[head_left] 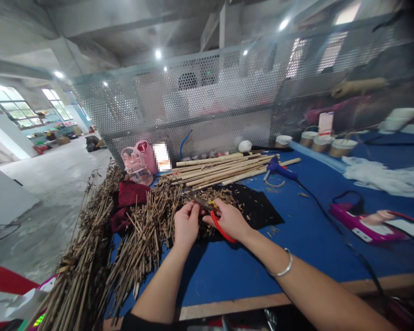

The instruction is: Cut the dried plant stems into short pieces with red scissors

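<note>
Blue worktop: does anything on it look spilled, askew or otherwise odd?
Mostly litter: dry plant bits are scattered over the black sheet, and a few lie past its edge on the blue worktop. The cord of the blue glue gun also trails toward the near edge, which looks untidy.

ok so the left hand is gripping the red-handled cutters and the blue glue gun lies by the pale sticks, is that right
Not quite: the head view shows the right hand gripping the red-handled cutters. The blue glue gun does lie by the pale sticks.
</note>
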A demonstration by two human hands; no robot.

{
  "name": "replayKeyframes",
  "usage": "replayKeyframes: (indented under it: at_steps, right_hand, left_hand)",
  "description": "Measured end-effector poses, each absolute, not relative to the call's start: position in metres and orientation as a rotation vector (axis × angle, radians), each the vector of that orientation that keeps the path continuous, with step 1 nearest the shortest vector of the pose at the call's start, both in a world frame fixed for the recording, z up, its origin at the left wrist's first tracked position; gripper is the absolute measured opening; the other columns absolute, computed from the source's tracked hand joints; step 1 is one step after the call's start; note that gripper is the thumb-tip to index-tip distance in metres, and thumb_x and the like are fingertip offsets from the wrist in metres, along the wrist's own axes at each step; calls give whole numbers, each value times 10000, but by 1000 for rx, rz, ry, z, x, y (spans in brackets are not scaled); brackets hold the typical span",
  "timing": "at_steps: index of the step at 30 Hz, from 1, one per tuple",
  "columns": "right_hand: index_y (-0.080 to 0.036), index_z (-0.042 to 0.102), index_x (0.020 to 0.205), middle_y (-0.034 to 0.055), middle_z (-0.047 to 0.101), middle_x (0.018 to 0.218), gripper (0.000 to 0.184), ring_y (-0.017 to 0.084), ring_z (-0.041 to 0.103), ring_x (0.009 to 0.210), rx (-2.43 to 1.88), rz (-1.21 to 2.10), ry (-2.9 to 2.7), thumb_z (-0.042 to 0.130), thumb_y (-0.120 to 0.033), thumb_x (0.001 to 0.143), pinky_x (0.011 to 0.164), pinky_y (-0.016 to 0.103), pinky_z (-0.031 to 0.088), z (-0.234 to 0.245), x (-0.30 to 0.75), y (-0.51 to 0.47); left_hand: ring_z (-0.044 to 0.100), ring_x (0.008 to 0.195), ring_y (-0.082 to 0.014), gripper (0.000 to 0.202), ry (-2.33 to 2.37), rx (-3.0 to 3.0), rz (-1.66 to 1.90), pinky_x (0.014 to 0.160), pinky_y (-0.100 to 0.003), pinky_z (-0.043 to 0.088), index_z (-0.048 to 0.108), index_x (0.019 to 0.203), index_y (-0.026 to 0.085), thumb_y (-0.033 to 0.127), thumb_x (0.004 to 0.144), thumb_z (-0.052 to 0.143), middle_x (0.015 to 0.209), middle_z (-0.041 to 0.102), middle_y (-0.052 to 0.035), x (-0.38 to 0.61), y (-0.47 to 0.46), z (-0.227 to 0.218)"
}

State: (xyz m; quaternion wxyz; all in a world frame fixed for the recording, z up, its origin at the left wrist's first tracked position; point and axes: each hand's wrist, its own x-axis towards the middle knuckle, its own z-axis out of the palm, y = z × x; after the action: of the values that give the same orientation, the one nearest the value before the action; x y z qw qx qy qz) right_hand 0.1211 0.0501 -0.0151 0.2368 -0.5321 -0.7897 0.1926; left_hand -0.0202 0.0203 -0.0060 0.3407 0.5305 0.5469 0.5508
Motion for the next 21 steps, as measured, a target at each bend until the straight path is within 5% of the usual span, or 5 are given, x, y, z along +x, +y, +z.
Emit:
replayKeyframes:
  at_steps: [13,21]
  right_hand:
    - [-195,464,872,44,584,861,384,167,553,761,-1226,531,-2217,646,-456,656,650,252,378,-11,124,51]
    - [-214,426,818,-33,556,633,330,127,516,563,-1241,646,-2165,619,-449,689,511,205,308,-16,120,49]
  left_hand:
    - [544,664,-141,250,1608,1568,1372,644,-226,391,634,731,154,285,820,439,711,633,-34,-18,18,-10]
    - [501,639,-126,269,1485,1527,1430,605,-212,374,592,742,141,323,838,419,683,586,-15,-17,16,-7]
